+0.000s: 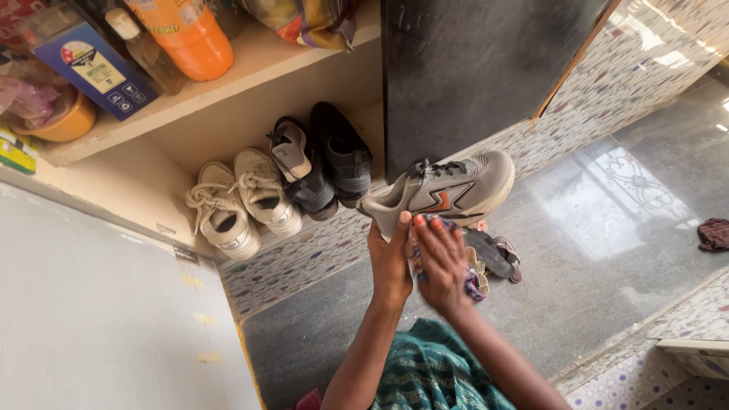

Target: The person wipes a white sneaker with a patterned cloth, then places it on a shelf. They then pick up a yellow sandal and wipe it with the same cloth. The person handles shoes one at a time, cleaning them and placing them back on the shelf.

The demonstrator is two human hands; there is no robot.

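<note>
Two hands meet at the middle of the view around one grey sneaker (444, 190) with an orange-and-dark flash on its side and black laces. The left hand (389, 262) grips the shoe from beneath at its heel end, fingers curled shut round the sole edge, so the shoe is lifted clear of the floor and held steady with its side turned up toward the camera. The right hand (440, 262) presses a bunched multicoloured cloth (474, 281) against the lower edge of the shoe; its fingers lie nearly flat over the cloth, closed on it rather than on the shoe, and part of the cloth hangs below the palm.

At about 9 o'clock from the held shoe, a low shelf (228, 129) carries a pair of off-white sneakers (243, 201) and, beside them toward 10 o'clock, a pair of black shoes (323, 163), all standing toe-out in a row. On the ledge above, at 11 o'clock, stand an orange bottle (186, 34), a blue carton (91, 64) and a yellow bowl (64, 121). A dark cupboard door (471, 68) stands open at 12 o'clock, right behind the shoe. Just past the right hand, at 4 o'clock, dark sandals (497, 254) lie on the grey stone floor (607, 228), and a small dark red cloth (714, 234) lies well apart at 3 o'clock.
</note>
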